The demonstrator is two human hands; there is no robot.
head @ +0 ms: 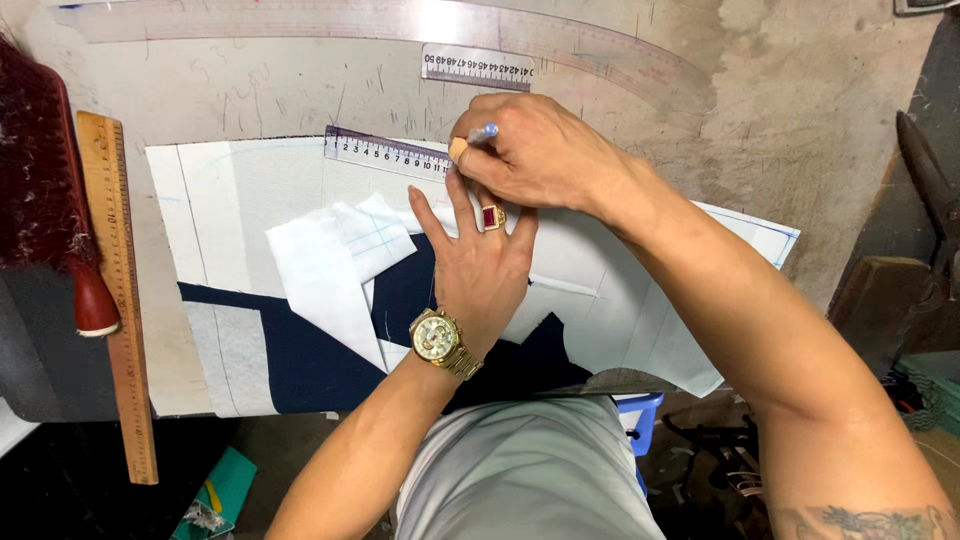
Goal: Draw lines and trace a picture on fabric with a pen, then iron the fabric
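Observation:
My left hand (478, 255), with a red-stone ring and a gold wristwatch, lies flat with spread fingers on white interfacing fabric (250, 200) that covers dark navy cloth (310, 360). Its fingertips press the near end of a clear plastic ruler (385, 153) laid across the fabric. My right hand (535, 150) is closed around a light blue marking pencil (482, 132), its tip at the ruler's edge just above my left fingers. A loose white fabric piece (320, 275) lies folded beside my left hand.
A long wooden ruler (120, 290) lies along the table's left side next to a dark red brush (40, 180). A clear curved tailor's ruler (470, 60) lies at the back. Dark shears (925, 170) rest at the right edge. A blue tub (640, 410) stands under the table.

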